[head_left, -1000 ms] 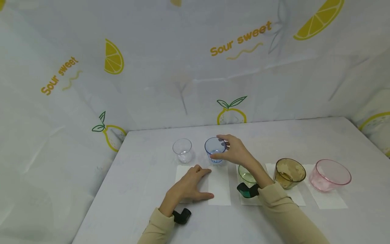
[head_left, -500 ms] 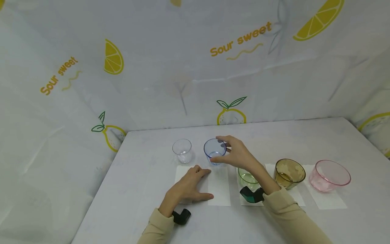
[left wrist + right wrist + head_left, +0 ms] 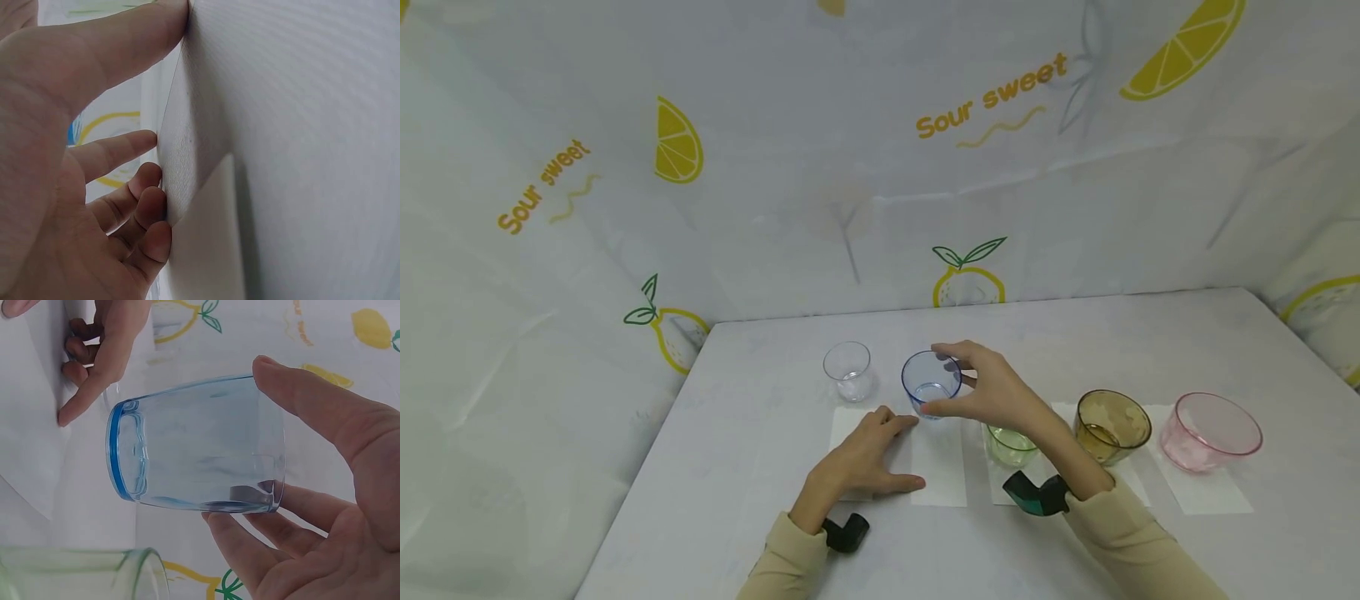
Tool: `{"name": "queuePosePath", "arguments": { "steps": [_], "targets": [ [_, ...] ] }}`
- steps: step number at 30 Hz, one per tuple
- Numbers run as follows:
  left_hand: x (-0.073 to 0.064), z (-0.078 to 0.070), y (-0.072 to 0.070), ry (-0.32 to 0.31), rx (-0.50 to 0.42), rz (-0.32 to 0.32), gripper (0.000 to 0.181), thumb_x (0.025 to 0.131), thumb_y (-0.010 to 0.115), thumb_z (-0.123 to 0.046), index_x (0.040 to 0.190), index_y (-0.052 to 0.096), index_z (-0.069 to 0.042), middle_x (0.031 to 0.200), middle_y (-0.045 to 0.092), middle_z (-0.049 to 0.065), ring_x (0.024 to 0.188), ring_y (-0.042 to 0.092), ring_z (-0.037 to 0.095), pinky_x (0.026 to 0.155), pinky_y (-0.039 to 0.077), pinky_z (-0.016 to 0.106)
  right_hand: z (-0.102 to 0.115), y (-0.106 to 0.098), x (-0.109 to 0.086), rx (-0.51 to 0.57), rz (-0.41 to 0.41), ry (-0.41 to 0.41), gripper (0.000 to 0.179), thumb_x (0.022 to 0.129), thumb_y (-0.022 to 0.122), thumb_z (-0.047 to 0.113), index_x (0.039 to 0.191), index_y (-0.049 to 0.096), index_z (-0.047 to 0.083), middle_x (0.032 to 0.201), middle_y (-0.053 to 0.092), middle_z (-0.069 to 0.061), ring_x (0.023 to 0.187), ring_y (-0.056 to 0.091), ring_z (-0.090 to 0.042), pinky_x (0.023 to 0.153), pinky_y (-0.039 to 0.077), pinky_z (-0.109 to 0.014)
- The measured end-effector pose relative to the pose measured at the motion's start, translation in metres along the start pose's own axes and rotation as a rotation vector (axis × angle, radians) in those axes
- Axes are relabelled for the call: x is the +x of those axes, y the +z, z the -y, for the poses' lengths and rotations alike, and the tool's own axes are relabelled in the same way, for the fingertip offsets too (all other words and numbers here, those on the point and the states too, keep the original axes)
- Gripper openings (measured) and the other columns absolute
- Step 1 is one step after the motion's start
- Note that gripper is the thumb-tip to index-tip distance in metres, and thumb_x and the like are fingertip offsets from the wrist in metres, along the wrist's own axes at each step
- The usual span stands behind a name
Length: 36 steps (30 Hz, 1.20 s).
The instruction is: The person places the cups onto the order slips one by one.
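Observation:
My right hand [image 3: 992, 392] grips a blue-tinted glass [image 3: 929, 395] near its rim, thumb on the near side and fingers behind. In the right wrist view the thick base of the blue glass [image 3: 194, 447] hangs clear of the tabletop, mouth upward. My left hand [image 3: 868, 458] lies low over white paper sheets [image 3: 942, 467], thumb and fingers spread. Its fingertips touch the paper [image 3: 203, 250], one flap of which stands up in the left wrist view. A colourless glass [image 3: 848, 375] stands left of the blue one. Partly behind my right forearm is a green glass [image 3: 1011, 448].
An amber glass bowl [image 3: 1112, 427] and a pink glass bowl [image 3: 1210, 433] stand to the right, each on white paper. A white cloth printed with lemons [image 3: 970, 286] hangs behind the white table [image 3: 715, 467]. Each wrist wears a small black camera mount [image 3: 847, 533].
My right hand has lifted the blue glass and brought it toward me, closer to the paper. The right forearm has drawn back to the right. My left hand stays in place.

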<state>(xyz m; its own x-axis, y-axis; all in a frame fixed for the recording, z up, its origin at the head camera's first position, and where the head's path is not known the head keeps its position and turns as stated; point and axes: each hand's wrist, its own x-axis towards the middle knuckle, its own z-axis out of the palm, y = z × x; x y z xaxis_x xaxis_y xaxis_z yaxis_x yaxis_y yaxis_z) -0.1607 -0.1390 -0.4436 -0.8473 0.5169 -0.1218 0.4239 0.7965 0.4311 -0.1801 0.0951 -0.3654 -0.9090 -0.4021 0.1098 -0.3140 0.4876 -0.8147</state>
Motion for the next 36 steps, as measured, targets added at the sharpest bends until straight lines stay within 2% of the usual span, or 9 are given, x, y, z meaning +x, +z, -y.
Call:
{"name": "queuePosePath", "arguments": {
  "steps": [9, 15, 23, 36],
  "targets": [
    [-0.001, 0.0, -0.001, -0.009, -0.017, -0.002, 0.084, 0.079, 0.084, -0.052, 0.149, 0.052, -0.017, 0.119, 0.053, 0.002, 0.101, 0.045, 0.011, 0.088, 0.046, 0.026, 0.005, -0.004, -0.014, 0.029, 0.02, -0.017, 0.082, 0.079, 0.089, 0.027, 0.146, 0.051, -0.003, 0.143, 0.055, -0.022, 0.129, 0.057, -0.043, 0.103, 0.052, -0.053],
    [-0.002, -0.001, -0.001, -0.021, -0.029, 0.002, 0.084, 0.079, 0.084, -0.052, 0.148, 0.052, -0.017, 0.119, 0.053, 0.002, 0.101, 0.046, 0.012, 0.087, 0.046, 0.026, 0.005, -0.004, -0.022, 0.062, 0.024, -0.05, 0.081, 0.078, 0.09, 0.026, 0.144, 0.053, -0.003, 0.138, 0.058, -0.02, 0.122, 0.059, -0.036, 0.104, 0.052, -0.052],
    [-0.003, -0.003, -0.003, -0.029, -0.019, 0.004, 0.081, 0.079, 0.084, -0.052, 0.145, 0.055, -0.016, 0.122, 0.054, 0.003, 0.104, 0.047, 0.013, 0.088, 0.047, 0.028, 0.005, -0.003, -0.028, 0.037, 0.042, -0.055, 0.081, 0.078, 0.09, 0.026, 0.143, 0.053, -0.005, 0.132, 0.06, -0.019, 0.12, 0.06, -0.037, 0.101, 0.054, -0.051],
    [-0.004, -0.001, -0.003, -0.05, 0.009, 0.014, 0.08, 0.078, 0.084, -0.054, 0.142, 0.057, -0.015, 0.115, 0.052, 0.0, 0.102, 0.047, 0.012, 0.087, 0.047, 0.028, 0.005, 0.006, -0.032, 0.031, 0.091, -0.049, 0.08, 0.077, 0.09, 0.026, 0.142, 0.054, -0.006, 0.133, 0.06, -0.022, 0.124, 0.059, -0.042, 0.098, 0.055, -0.052]
  ]
}}
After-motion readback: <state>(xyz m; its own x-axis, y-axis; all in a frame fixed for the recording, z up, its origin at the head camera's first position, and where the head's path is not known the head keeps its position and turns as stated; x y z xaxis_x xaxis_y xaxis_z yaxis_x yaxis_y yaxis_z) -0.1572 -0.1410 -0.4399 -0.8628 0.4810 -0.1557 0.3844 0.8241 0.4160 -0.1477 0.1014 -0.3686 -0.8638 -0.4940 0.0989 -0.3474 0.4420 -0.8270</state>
